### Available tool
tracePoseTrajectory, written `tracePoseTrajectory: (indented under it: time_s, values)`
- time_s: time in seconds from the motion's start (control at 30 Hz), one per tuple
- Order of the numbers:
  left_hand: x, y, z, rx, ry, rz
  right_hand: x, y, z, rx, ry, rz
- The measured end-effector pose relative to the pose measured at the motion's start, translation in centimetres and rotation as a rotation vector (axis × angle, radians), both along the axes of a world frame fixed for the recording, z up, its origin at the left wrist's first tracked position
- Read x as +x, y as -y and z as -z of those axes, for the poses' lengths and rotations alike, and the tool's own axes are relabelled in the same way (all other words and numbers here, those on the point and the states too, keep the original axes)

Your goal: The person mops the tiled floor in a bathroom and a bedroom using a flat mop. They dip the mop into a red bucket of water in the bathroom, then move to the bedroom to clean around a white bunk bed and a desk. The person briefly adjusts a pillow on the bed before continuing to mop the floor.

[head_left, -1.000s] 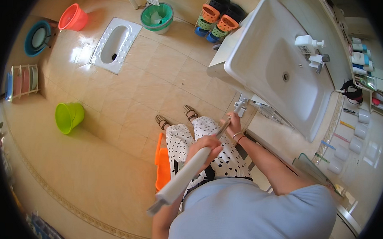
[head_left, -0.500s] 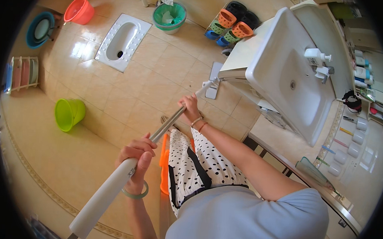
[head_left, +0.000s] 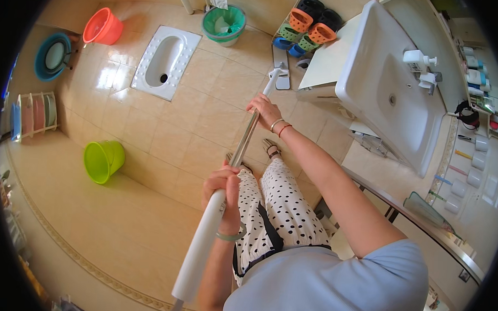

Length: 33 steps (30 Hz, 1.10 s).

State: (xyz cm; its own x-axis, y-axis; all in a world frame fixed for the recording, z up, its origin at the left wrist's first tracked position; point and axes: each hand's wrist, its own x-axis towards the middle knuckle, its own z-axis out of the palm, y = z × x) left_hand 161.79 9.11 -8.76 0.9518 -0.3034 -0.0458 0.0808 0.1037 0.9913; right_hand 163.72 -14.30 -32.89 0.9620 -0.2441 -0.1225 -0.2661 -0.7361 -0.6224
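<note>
Head view: your tiled floor [head_left: 167,131] spreads wide and bare on your left, out to its patterned border. The white sink [head_left: 394,84] is your landmark; its front rim overhangs close on your right. Well left of the sink lies the squat toilet [head_left: 164,62], nearer you a green bucket [head_left: 103,160]. The mop [head_left: 235,160] runs from the sink's lower left corner, where its head meets the floor, back to you. Your right hand [head_left: 266,109] is wrapped round the metal pole; your left hand [head_left: 223,187] clenches the white grip.
</note>
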Motion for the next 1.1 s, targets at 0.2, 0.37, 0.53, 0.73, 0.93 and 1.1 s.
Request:
tracePoseTrajectory:
  time_s: [0.2,0.37,0.53,0.73,0.93,1.1]
  values:
    - [-4.8,-5.5,0.4,0.064,-0.242,-0.255,-2.2,-4.9,-0.6,-0.08,-0.274,-0.226]
    - [-9.3,-10.9,-4.8,0.146,-0.41,-0.423,-7.7,-12.9,-1.8,0.052,-0.38,-0.347]
    - [-13.2,-12.4,-8.6,0.214,-0.358,-0.415,-12.8,-15.3,-7.0,0.134,-0.411,-0.355]
    - [-12.9,-8.3,-7.9,0.03,-0.007,0.06,-19.6,-9.2,-8.7,0.181,-0.198,-0.083]
    - [-15.0,4.8,-2.2,-0.225,-0.03,0.581,-31.4,2.6,-4.7,0.091,-0.14,0.287]
    - [-20.0,15.1,2.0,-0.169,-0.056,0.752,-39.9,10.8,-1.1,-0.138,0.031,0.614]
